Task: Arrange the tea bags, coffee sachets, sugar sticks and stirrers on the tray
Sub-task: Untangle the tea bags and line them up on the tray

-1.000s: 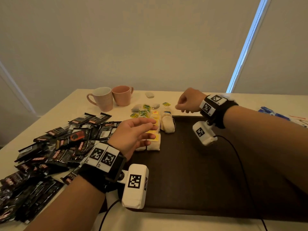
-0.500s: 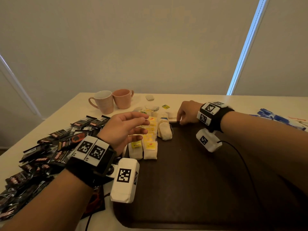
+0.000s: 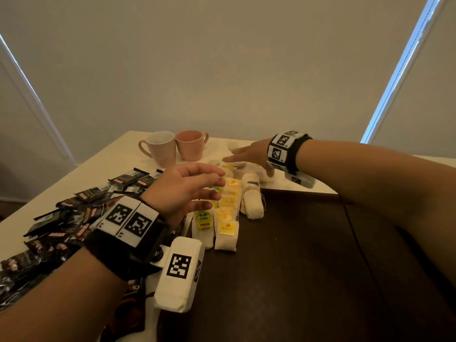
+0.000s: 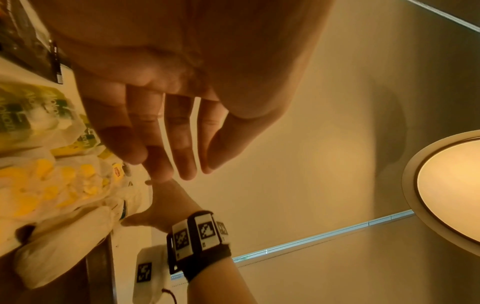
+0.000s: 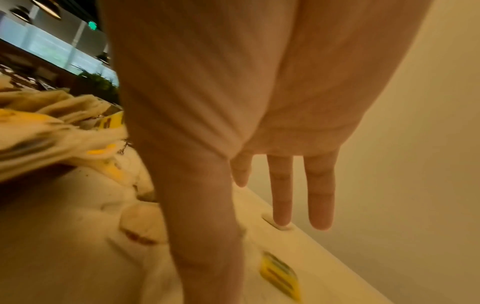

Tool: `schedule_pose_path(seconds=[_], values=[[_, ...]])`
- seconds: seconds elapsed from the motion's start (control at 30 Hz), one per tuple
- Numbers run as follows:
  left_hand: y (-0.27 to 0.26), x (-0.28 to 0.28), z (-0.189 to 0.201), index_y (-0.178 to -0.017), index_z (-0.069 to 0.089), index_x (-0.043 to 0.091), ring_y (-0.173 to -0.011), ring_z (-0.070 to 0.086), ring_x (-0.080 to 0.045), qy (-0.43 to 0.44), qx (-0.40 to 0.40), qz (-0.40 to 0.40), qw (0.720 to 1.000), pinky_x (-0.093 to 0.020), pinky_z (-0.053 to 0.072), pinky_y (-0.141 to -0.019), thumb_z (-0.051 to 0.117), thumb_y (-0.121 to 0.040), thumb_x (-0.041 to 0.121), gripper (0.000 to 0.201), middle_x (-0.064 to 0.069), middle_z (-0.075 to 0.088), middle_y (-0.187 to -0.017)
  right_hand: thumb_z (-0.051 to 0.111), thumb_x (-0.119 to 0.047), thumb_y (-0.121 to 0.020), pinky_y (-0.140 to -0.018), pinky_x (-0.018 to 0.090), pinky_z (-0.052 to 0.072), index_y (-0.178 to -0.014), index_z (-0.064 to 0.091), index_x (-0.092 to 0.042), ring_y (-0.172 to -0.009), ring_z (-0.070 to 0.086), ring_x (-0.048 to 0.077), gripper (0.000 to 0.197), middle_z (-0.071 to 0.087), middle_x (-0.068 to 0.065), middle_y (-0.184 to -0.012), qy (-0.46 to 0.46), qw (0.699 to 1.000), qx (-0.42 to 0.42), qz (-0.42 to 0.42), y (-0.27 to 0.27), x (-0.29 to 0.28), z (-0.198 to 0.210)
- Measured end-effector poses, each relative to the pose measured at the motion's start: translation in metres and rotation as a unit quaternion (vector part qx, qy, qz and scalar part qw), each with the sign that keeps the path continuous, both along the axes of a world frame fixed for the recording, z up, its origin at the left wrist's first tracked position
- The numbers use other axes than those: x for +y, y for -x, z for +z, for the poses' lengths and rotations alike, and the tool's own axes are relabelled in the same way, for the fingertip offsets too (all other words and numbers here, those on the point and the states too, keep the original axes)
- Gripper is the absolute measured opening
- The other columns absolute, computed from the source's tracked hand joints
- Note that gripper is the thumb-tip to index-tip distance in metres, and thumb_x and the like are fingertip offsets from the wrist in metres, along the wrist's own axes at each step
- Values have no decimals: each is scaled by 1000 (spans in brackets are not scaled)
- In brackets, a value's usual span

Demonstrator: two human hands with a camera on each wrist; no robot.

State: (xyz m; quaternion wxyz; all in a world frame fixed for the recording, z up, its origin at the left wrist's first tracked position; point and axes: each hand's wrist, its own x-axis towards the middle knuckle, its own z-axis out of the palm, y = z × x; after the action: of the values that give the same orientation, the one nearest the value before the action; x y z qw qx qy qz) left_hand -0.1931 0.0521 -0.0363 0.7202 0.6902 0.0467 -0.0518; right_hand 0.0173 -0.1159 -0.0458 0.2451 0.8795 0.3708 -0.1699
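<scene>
Empty and spread, the right hand [image 3: 249, 154] reaches for loose white paper tea bags [image 3: 237, 166] beyond the dark brown tray [image 3: 308, 255], the left hand [image 3: 182, 191] hovering slack-fingered, holding nothing, over rows already laid; next comes a light pinch.

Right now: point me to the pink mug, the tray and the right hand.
pink mug [image 3: 190, 146], head view, on its side wall.
tray [image 3: 308, 243], head view, on its bare dark surface.
right hand [image 3: 249, 154], head view, on its back.

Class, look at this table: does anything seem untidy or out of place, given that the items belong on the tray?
Yes. The black coffee sachets lie in a loose, overlapping heap on the table, left of the tray, while the tea bags sit in neat rows on it. A few tea bags also lie scattered beyond the tray's far edge.
</scene>
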Motion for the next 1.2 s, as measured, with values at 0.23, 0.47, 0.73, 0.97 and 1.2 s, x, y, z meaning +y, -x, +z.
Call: schedule_pose_path(seconds=[0.23, 0.47, 0.73, 0.97, 1.2], values=[[-9, -2, -11, -99, 72, 8, -73, 66, -20, 9, 25, 14, 1000, -28, 52, -62, 64, -91, 9, 12, -8, 73, -89, 75, -2, -80, -116, 46, 27, -157, 8, -38, -151, 15, 29, 108, 5, 2, -167, 5, 996, 36, 80, -12, 39, -12], [-11, -9, -19, -98, 71, 8, -72, 65, -19, 23, 42, 10, 999, -29, 51, -62, 63, -91, 9, 11, -7, 72, -88, 68, -4, -86, -97, 36, 46, -141, 52, -25, -120, 56, 28, 61, 59, 6, -131, -106, 993, 31, 47, -11, 28, -12], [-7, -16, -23, -97, 71, 9, -70, 65, -18, 31, 39, 6, 999, -28, 51, -63, 63, -92, 8, 10, -6, 72, -86, 81, -15, -77, -79, 25, 48, -127, 67, -15, -97, 66, 23, 52, 71, 5, -111, -164, 985, -24, -37, -4, 2, 1], [1, -26, -23, -95, 70, 7, -70, 64, -20, 32, 25, 12, 999, -30, 52, -65, 62, -92, 4, 9, -9, 70, -85, 83, -13, -74, -76, 30, 49, -120, 72, -18, -93, 65, 21, 48, 73, 6, -109, -306, 940, -83, -125, 17, -35, 50], [9, -40, -20, -96, 68, 7, -74, 64, -20, 10, 9, 32, 999, -29, 55, -68, 64, -90, 1, 9, -11, 68, -89, 86, -14, -73, -70, 23, 43, -114, 74, -21, -79, 60, 9, 44, 71, -4, -98, -426, 896, -87, -94, 77, -49, 94]])
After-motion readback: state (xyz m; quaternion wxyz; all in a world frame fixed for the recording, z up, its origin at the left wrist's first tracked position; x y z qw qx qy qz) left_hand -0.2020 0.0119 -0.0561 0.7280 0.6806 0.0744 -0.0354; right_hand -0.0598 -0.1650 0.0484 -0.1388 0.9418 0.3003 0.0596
